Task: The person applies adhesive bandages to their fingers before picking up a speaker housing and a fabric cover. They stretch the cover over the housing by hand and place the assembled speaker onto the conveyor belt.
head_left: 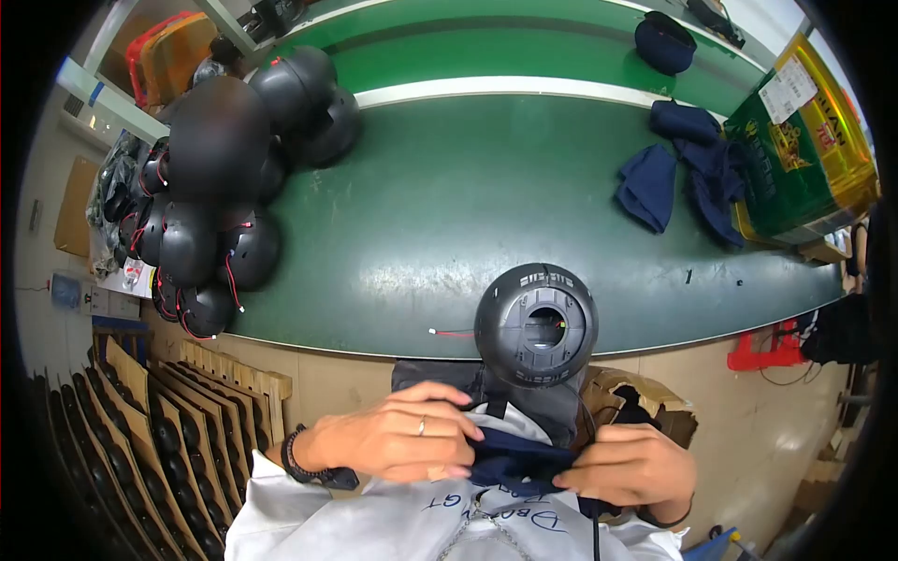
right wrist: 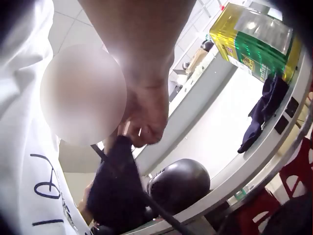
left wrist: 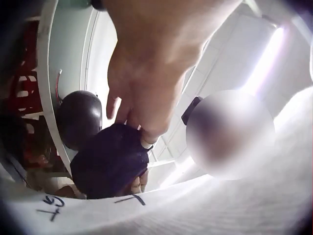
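Note:
A navy cloth [head_left: 519,461] is stretched between both hands, close to the white shirt front. My left hand [head_left: 412,438], wearing a ring and a dark bracelet, pinches its left end with thumb and fingers. The right hand [head_left: 641,466] grips the other end with curled fingers. In the left wrist view the cloth [left wrist: 110,161] hangs as a broad dark piece below the fingers, and in the right wrist view the cloth [right wrist: 115,188] droops from the fingertips. Just beyond the hands, a round black shell [head_left: 496,323] with a central opening and a red wire sits at the table's front edge.
Several black round shells [head_left: 187,243] with red wires are piled at the table's left. Navy cloths [head_left: 647,187] lie at the right beside a green and yellow tin [head_left: 790,154]. A navy cap-like piece [head_left: 665,44] rests farther back. Racks of black parts [head_left: 140,439] stand lower left.

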Motion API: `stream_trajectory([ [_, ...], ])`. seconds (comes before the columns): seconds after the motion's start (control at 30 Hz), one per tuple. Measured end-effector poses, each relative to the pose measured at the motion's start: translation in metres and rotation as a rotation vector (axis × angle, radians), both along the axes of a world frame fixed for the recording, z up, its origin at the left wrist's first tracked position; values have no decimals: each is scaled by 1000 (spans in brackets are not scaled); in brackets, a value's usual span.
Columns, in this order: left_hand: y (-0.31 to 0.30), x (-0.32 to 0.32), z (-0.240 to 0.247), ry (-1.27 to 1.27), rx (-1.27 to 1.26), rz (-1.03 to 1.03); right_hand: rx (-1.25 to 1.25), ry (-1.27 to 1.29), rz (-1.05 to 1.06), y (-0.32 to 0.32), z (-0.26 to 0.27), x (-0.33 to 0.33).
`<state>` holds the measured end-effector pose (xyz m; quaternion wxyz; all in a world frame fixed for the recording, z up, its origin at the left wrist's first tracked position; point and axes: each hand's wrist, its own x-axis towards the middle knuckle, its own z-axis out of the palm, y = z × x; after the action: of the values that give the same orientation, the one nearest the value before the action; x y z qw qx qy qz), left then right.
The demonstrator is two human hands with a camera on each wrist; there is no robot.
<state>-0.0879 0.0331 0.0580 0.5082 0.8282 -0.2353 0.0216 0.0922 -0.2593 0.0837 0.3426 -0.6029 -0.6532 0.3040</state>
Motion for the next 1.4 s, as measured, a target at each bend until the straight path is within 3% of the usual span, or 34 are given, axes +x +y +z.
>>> stream_trajectory([
  [0.13,-1,11,0,16,358,-21,-313,-32,-54,4,-13,5],
  [0.3,-9,17,-10,15,591,29,-215,-65,-164,15,-32,13],
  [0.43,-7,24,-27,55,538,88,-271,-126,-245,21,-48,15],
  [0.6,-10,26,-51,-116,318,313,7,-77,-446,22,-54,12],
  [0.73,-18,28,-67,-183,134,455,88,-36,-608,25,-61,0],
  [0.77,-20,28,-72,-181,134,457,143,-46,-654,25,-69,-2],
  [0.83,-26,29,-82,-292,100,654,201,-56,-700,28,-83,-7],
  [0.9,-27,38,-87,-356,152,703,420,-169,-861,38,-93,-9],
  [1.0,-25,59,-94,-340,-201,673,464,-349,-813,49,-99,11],
  [1.03,-25,62,-97,-341,-202,674,503,-393,-790,55,-102,18],
  [1.17,-22,73,-102,-374,-175,682,631,-132,-727,69,-121,27],
  [1.4,-21,76,-101,-420,-140,813,661,-116,-841,77,-116,33],
])
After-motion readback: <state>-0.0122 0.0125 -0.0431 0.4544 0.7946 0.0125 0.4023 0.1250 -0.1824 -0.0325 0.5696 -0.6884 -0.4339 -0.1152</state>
